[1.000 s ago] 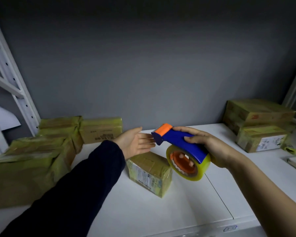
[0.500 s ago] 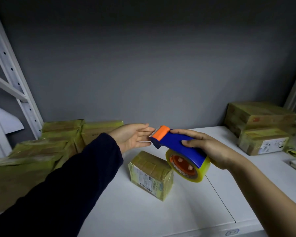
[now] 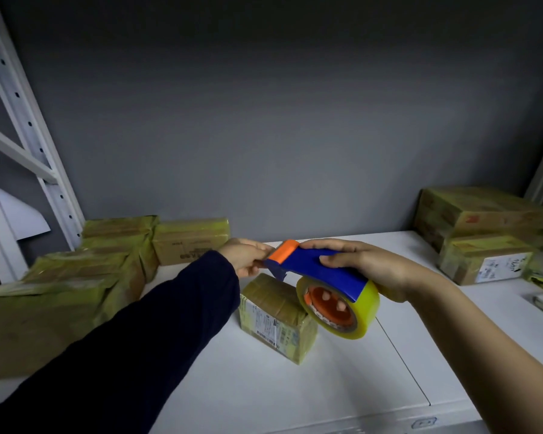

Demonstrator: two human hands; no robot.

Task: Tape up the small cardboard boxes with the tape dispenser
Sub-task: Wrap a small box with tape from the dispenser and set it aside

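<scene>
Two hands meet just above the small cardboard box [image 3: 276, 311], which stands on the white tabletop [image 3: 326, 386]: the right hand [image 3: 367, 267] grips the blue handle of the tape dispenser [image 3: 320, 267], while the left hand [image 3: 248, 258] curls its fingers at the orange nose, though whether they pinch the tape end cannot be told. The dispenser is probably light and rigid, best held by its handle, clear of the toothed blade; the box looks light enough to slide unless steadied
</scene>
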